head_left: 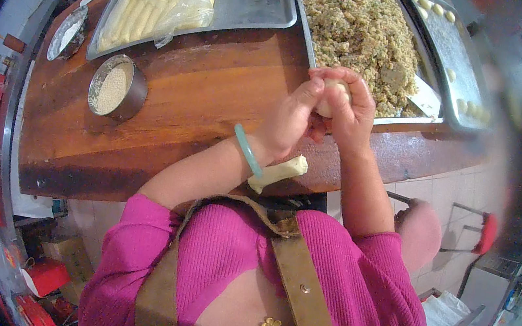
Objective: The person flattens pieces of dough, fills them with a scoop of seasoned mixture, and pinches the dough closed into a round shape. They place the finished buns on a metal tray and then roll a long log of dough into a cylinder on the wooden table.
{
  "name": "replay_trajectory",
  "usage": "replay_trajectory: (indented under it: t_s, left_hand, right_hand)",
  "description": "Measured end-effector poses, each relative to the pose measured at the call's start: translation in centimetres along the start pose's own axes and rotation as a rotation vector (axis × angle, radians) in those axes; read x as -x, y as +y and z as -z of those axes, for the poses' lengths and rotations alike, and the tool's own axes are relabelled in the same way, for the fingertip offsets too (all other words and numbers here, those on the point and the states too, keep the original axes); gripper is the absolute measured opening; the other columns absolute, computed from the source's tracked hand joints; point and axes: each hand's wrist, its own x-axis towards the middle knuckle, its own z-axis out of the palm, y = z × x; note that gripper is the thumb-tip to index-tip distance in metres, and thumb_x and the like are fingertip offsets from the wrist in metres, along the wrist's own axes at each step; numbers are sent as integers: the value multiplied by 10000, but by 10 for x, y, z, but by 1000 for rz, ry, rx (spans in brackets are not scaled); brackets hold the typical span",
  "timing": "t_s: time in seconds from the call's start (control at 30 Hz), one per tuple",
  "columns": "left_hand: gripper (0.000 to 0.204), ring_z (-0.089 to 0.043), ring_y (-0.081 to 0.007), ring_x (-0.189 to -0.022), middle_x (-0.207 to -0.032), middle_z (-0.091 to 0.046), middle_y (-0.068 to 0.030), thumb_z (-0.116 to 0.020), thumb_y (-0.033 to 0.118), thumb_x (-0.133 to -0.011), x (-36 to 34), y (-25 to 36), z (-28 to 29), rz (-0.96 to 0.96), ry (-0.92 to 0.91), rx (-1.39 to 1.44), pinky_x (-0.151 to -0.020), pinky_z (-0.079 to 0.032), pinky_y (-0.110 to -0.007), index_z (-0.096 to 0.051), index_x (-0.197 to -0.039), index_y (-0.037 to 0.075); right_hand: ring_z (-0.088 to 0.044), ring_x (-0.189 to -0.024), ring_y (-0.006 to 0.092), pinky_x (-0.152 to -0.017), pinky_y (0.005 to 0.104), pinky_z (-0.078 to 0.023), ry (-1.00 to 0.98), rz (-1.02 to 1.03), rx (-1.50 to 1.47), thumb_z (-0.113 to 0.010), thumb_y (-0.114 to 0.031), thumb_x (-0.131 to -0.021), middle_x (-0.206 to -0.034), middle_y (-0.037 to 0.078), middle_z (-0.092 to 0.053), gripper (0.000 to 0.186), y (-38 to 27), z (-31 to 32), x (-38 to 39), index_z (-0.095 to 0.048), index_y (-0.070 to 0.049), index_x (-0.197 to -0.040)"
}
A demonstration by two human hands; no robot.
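Observation:
Cupped together over the front of the table, my left hand and my right hand are closed around a pale dough ball. Fingers cover most of the ball. A jade-green bangle circles my left wrist. Just below that wrist, a short pale dough roll lies at the table's near edge. Right beyond my hands stands a metal tray heaped with crumbly, brownish-yellow filling; a flat white scraper rests at its near right corner.
At the far left, a metal tray holds several dough rolls partly under plastic film. A round tin of pale seeds and a bowl of white powder stand nearby. Another tray with small dough balls is at far right. Stools stand below.

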Motion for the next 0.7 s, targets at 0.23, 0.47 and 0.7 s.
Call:
replay_trajectory:
  t_s: [0.23, 0.47, 0.7]
  left_hand:
    - [474, -515, -121, -895, -1029, -483, -64, -324, 421, -914, 6, -7, -10, -330, 17, -240, -703, -482, -247, -377, -1177, 30]
    - [537, -532, -236, -965, -1099, -492, -152, -366, 419, -902, -11, -6, -14, -633, 112, -830, -768, -458, -301, -355, -1212, -19]
    - [509, -530, -267, -939, -1052, -518, -162, -389, 389, -898, -12, 5, -17, -410, -29, -705, -817, -416, -338, -375, -1176, -37]
  right_hand:
    - [-534, -994, 250, -855, 360, -427, -59, 84, -250, -535, -376, -836, -982, 157, -575, 458, -7, -4, 0, -468, 10, -1073]
    - [-578, -846, 203, -774, 321, -467, 207, -9, -195, -519, -233, -848, -979, 116, -592, 303, 0, 3, -7, -479, -10, -1049]
    - [-556, -931, 265, -903, 406, -408, 20, 9, -352, -533, -268, -854, -975, 129, -578, 412, -13, 18, -3, -428, -4, -1153]
